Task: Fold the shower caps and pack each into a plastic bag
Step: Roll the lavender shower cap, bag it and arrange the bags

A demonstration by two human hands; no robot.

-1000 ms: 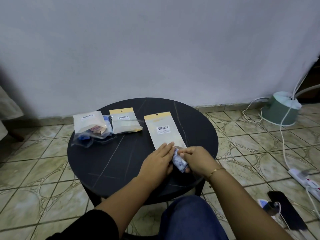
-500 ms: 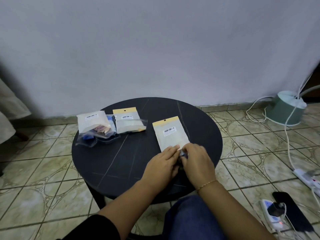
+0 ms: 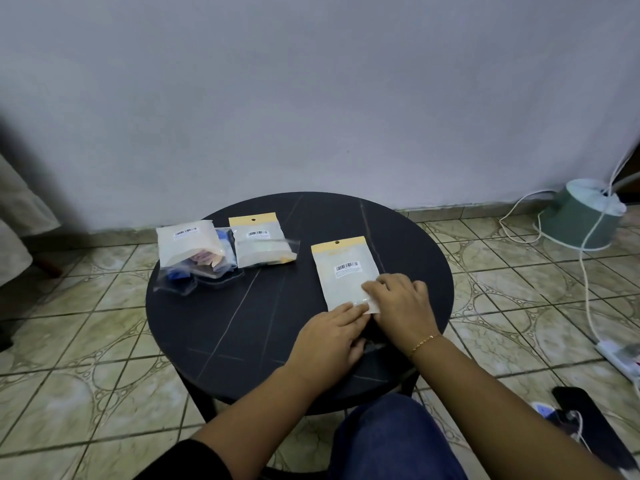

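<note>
A flat plastic bag (image 3: 345, 271) with a tan header strip, a hang hole and a barcode label lies on the round black table (image 3: 242, 317), its open end toward the person. Both hands work at that near end. The left hand (image 3: 329, 336) lies low on the table with straight fingers touching the bag's near edge; its grip is relaxed and holds nothing that shows. The right hand (image 3: 401, 303) rests over the bag's near right corner, fingers bent down onto the plastic; whether they pinch the bag or only press it cannot be told. The shower cap is not visible here; it may be hidden beneath the hands or within the bag.

At the far left of the table, two filled bags sit side by side: one (image 3: 188, 245) bulging, atop loose clear plastic with blue and pink contents (image 3: 204, 268), and one (image 3: 261, 245) flatter with pale contents. The table's middle and near left are bare, dark and smooth with thin pale lines.

On the tiled floor (image 3: 86, 323) to the right stand a green bucket-shaped thing (image 3: 581, 220) with white cords and a power strip (image 3: 616, 355).
</note>
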